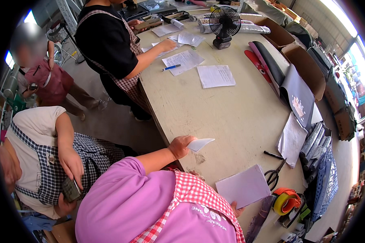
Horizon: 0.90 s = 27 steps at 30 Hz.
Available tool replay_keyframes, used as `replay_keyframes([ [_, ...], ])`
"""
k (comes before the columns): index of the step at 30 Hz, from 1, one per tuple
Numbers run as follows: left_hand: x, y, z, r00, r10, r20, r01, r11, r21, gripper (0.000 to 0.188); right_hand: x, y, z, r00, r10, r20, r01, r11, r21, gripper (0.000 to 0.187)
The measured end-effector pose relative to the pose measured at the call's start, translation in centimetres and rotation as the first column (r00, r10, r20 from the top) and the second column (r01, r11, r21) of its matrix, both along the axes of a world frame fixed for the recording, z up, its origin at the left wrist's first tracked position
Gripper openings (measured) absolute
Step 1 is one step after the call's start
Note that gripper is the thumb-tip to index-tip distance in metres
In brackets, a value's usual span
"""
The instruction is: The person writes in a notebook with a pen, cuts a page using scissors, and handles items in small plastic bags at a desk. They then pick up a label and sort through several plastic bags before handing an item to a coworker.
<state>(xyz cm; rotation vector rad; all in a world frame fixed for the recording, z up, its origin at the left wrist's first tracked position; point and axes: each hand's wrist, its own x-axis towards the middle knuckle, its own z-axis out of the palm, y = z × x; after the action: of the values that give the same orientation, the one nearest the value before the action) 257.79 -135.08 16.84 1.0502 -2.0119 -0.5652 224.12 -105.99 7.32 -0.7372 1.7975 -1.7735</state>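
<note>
My left hand point(181, 146) is closed on a small white slip of paper point(200, 144), held above the near left edge of the table. The slip juts out to the right from my fingers and looks bent or folded. My right hand point(236, 208) grips the lower edge of a white paper pad point(244, 186), which lies tilted over the near right part of the table. Only a few of its fingers show; my body hides the rest. Right of the pad are black-handled scissors point(273, 176) and a black pen point(273, 154).
Yellow and orange tape rolls point(287, 202) sit at the near right. Rolled sheets point(271, 69) line the right side; a black fan point(223, 28) stands farther back. Written sheets point(215, 76) and a blue pen point(171, 67) lie beyond. Three co-workers point(105, 48) are at the left, one handling papers.
</note>
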Motion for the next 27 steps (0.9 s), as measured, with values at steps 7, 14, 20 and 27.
replay_keyframes([
  [7, 0.0, 0.0, -0.1, 1.0, 0.004, 0.001, -0.004, 1.0, -0.024, 0.022, 3.9, -2.6, 9.1, 0.992, 0.127, -0.017, -0.122, 0.978, 0.171, 0.035],
  [14, -0.2, 0.0, 0.1, 1.0, 0.015, 0.001, -0.015, 0.999, -0.041, 0.022, 3.9, -2.3, 7.7, 0.997, 0.071, 0.005, -0.072, 0.993, 0.099, 0.036],
  [20, -0.1, 0.1, 0.0, 1.0, 0.02, -0.002, -0.02, 0.999, -0.027, 0.023, 3.3, -2.0, 7.1, 0.998, 0.064, 0.019, -0.065, 0.995, 0.076, 0.043],
  [27, -0.2, 0.1, -0.1, 1.0, 0.025, -0.008, -0.025, 0.998, -0.05, 0.023, 3.7, -2.1, 7.4, 0.999, 0.04, -0.009, -0.038, 0.986, 0.162, 0.041],
])
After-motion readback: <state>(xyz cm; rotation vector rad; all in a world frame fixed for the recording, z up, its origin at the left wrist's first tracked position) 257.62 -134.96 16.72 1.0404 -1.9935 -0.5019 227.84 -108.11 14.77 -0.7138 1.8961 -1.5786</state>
